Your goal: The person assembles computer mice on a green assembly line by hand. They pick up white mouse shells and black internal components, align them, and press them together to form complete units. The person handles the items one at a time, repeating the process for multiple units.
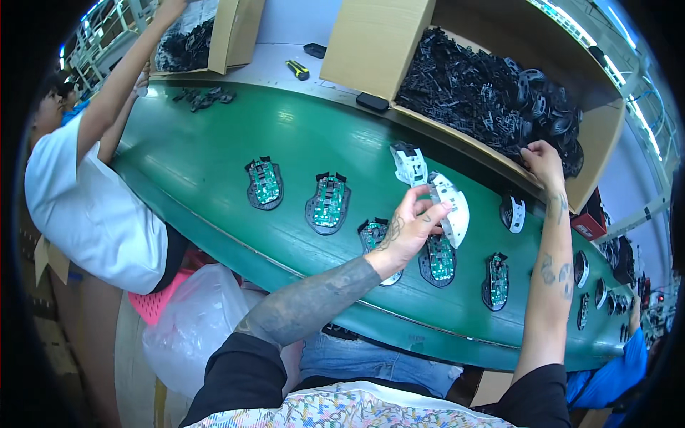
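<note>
Head view shows the left hand (410, 227) curled around a white mouse shell (452, 208), fingers pinching its edge and holding it up above the green belt (214, 178). Just under that hand lie two black mouse bases (440, 260) with green boards inside, and another white shell (409, 162) sits a little beyond the fingers. The right hand (544, 162) reaches into a big cardboard box (371, 43) full of black parts (485, 93); its fingers are down among them, and I cannot tell if they grip one. More bases lie along the belt on both sides.
</note>
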The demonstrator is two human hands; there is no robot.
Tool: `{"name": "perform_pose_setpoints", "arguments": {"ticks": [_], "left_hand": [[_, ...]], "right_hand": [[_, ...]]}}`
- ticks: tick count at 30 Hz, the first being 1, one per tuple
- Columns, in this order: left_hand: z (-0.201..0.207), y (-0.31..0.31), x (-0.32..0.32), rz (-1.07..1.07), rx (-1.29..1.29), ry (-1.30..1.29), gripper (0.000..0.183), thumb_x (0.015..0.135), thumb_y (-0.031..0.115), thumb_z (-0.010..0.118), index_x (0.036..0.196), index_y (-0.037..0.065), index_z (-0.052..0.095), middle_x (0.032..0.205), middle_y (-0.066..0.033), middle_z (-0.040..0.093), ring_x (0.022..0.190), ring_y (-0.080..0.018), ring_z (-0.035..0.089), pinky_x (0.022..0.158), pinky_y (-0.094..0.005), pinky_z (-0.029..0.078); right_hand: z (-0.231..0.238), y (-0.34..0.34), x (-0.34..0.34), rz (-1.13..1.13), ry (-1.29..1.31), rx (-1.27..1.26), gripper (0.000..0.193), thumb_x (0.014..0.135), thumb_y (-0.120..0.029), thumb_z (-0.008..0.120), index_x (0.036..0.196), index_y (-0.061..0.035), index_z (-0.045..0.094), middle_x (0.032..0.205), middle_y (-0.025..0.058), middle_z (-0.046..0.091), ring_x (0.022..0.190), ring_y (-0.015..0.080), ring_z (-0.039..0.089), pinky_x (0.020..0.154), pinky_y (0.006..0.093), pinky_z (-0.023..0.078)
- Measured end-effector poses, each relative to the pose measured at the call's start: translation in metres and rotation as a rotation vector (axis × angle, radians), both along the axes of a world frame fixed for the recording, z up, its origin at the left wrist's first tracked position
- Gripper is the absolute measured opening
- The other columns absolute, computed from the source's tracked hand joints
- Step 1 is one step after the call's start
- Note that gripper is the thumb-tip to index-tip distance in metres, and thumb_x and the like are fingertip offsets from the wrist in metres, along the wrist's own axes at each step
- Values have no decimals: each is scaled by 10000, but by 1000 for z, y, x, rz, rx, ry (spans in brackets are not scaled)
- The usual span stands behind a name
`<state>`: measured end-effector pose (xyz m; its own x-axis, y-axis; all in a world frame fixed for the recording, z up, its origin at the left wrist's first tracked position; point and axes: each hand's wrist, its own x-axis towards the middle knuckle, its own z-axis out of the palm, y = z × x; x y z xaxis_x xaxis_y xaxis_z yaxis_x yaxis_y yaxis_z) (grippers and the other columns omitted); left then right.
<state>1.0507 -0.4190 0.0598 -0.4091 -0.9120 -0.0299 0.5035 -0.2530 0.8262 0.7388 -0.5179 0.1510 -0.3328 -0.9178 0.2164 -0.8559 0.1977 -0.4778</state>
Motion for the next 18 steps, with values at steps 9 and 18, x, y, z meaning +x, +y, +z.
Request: {"name": "perform_pose_setpoints", "arguments": {"ticks": [9,18], "left_hand": [[-2,7,-12,-27,-27,-72,624,878,264,661,1360,25,346,1138,-100,574,1014,-161,592,786,-316,535],[6,15,-8,-142,-184,-210,680,881,263,662,1387,-56,337,1115,-129,577,943,-169,633,809,-277,508]], "right_hand": [[-22,151,88,483,-935,-124,142,938,-95,567,1046,-8,595,895,30,609,744,88,609,643,224,524],[-48,176,120,497,-1149,-110,271,786,13,730,1034,34,624,931,70,640,788,107,637,699,216,540]]}}
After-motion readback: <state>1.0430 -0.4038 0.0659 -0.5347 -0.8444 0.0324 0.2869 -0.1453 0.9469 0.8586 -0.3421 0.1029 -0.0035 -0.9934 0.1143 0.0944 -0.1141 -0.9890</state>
